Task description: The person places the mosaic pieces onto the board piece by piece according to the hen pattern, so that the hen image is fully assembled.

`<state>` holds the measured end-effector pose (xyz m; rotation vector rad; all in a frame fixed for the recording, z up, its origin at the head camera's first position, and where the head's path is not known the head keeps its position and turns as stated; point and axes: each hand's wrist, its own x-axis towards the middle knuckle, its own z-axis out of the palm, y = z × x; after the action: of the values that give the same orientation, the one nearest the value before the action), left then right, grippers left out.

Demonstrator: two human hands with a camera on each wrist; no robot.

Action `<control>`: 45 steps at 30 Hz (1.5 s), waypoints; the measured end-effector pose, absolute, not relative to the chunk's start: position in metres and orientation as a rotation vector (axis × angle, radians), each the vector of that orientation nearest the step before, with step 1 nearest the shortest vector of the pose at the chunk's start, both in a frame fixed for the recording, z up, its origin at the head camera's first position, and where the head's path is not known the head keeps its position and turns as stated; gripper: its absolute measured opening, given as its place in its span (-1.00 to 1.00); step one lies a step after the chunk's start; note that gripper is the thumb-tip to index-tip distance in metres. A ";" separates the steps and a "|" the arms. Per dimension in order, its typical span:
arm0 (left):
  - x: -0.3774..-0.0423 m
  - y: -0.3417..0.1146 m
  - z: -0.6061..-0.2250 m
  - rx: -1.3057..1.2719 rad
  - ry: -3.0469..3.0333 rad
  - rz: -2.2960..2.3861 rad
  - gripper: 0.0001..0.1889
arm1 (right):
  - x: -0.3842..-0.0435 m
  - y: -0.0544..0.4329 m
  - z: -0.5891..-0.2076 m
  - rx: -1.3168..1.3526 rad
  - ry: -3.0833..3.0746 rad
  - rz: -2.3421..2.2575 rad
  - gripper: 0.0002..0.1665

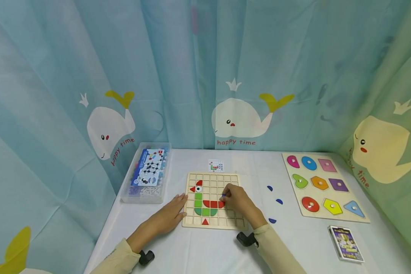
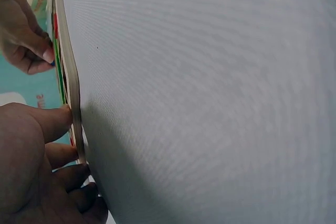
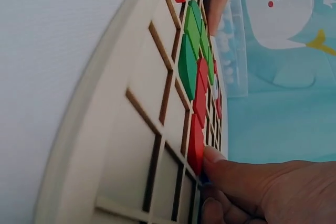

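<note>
A wooden grid board (image 1: pixel 231 220) lies on the table, bearing red and green tiles and a round eye tile (image 1: pixel 199 188) in a bird-like pattern. Along its left edge rests my left hand (image 1: pixel 168 217); the left wrist view shows the thumb and fingertips (image 2: pixel 62 119) touching the board's side. Over the right half, my right hand (image 1: pixel 239 201) pinches a small blue tile (image 1: pixel 223 195) between thumb and fingers, just beyond the red tiles (image 1: pixel 212 204). The hand largely hides that blue tile. Several blue half-round tiles (image 1: pixel 279 201) lie right of the board.
Behind the board is a small pattern card (image 1: pixel 215 166). A clear plastic box (image 1: pixel 145 194) stands at the left. A shape puzzle board (image 1: pixel 309 184) lies at the right, with a card pack (image 1: pixel 346 243) in front. A whale-print curtain (image 1: pixel 185 76) hangs behind.
</note>
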<state>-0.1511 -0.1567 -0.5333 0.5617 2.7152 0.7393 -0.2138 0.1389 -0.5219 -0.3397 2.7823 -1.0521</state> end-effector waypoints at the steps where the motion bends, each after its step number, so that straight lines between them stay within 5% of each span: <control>1: -0.151 -0.157 -0.533 0.561 2.715 0.738 -0.32 | -0.214 0.138 -0.521 -0.334 2.777 -1.047 -0.82; 45: -0.151 -0.158 -0.535 0.597 2.727 0.736 -0.33 | -0.219 0.128 -0.518 -0.345 2.817 -0.946 -0.87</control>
<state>-0.1515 -0.1584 -0.5349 0.5968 2.7271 0.7361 -0.2185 0.1284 -0.5184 -0.3455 2.8173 -0.9462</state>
